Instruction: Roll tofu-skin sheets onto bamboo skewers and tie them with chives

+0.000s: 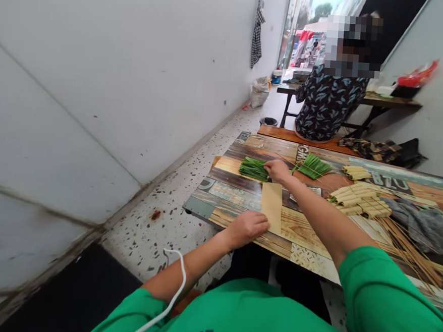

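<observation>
A flat tan rectangular sheet, like tofu skin [272, 205], lies on the wood-patterned table in front of me. My left hand [248, 227] is closed, its fingertips at the sheet's near left edge. Beyond the sheet, my right hand [278, 171] pinches at the right end of a pile of cut chives [253, 168]. Its fingertips partly hide what they grip. To the right of that hand lies a second bundle of greens [314, 166] with thin sticks across it. Tan rolls [359, 200] with green filling are stacked farther right, with sticks through them.
Loose bamboo skewers [415, 248] and a grey cloth [420, 223] lie on the right side of the table [238, 190]. A smaller group of rolls [356, 172] is behind. Another person [330, 103] sits on a bench [284, 135] across from me. A white wall runs along the left.
</observation>
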The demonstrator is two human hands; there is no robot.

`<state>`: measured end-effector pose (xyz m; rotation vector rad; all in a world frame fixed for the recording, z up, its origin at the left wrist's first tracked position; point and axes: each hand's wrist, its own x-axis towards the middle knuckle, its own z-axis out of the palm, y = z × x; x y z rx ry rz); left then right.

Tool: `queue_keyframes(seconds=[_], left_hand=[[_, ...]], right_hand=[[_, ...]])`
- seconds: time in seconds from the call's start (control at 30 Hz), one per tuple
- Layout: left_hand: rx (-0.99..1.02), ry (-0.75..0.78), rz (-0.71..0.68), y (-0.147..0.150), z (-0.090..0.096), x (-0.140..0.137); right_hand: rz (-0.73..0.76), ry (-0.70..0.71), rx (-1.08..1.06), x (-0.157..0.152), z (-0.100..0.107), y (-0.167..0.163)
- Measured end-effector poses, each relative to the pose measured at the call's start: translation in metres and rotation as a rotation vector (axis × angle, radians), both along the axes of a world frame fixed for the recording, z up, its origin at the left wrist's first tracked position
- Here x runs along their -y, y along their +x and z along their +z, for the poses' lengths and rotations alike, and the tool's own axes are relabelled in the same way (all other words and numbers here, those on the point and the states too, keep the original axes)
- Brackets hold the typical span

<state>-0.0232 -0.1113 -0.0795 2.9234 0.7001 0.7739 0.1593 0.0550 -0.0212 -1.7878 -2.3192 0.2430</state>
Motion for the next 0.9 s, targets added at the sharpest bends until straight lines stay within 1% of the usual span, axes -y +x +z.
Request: queue_keyframes(seconds=[0.07, 0.13, 0.17, 0.23, 0.3, 0.37, 0.43, 0.5, 0.6, 0.67, 0.73, 0.8, 0.83, 0.9], left_hand=[[0.170, 0.003, 0.172, -0.003, 0.006, -0.014], [0.268, 0.024, 0.372, -0.007, 0.016, -0.036], [0.255, 0.047, 0.451, -0.008, 0.022, -0.048], [0.164, 0.110, 0.556, -0.008, 0.034, -0.076], [0.065, 0.158, 0.619, -0.005, 0.042, -0.102], [-0.034, 0.161, 0.603, -0.001, 0.046, -0.124], [-0.138, 0.110, 0.539, 0.003, 0.049, -0.141], [-0.254, 0.020, 0.462, 0.006, 0.051, -0.151], [-0.393, -0.131, 0.385, 0.009, 0.056, -0.155], [-0.429, -0.189, 0.369, 0.011, 0.059, -0.154], [-0.416, -0.209, 0.334, 0.014, 0.062, -0.152], [-0.370, -0.228, 0.280, 0.018, 0.065, -0.150], [-0.347, -0.245, 0.260, 0.019, 0.066, -0.148], [-0.314, -0.288, 0.241, 0.023, 0.071, -0.145]], right_hand=[[0.021, -0.006, -0.086, -0.006, -0.004, 0.005], [0.039, -0.015, -0.166, -0.011, -0.007, 0.009], [0.053, -0.023, -0.203, -0.014, -0.008, 0.010], [0.093, -0.049, -0.268, -0.018, -0.010, 0.013], [0.142, -0.085, -0.322, -0.022, -0.010, 0.014], [0.183, -0.120, -0.361, -0.024, -0.010, 0.015], [0.207, -0.155, -0.385, -0.023, -0.010, 0.018], [0.219, -0.196, -0.393, -0.021, -0.009, 0.022], [0.226, -0.257, -0.377, -0.013, -0.003, 0.028], [0.260, -0.233, -0.286, -0.005, 0.006, 0.030], [0.327, -0.120, -0.117, 0.006, 0.019, 0.027], [0.360, -0.009, 0.083, 0.018, 0.032, 0.019], [0.353, 0.005, 0.172, 0.024, 0.038, 0.015], [0.311, -0.034, 0.294, 0.035, 0.047, 0.007]])
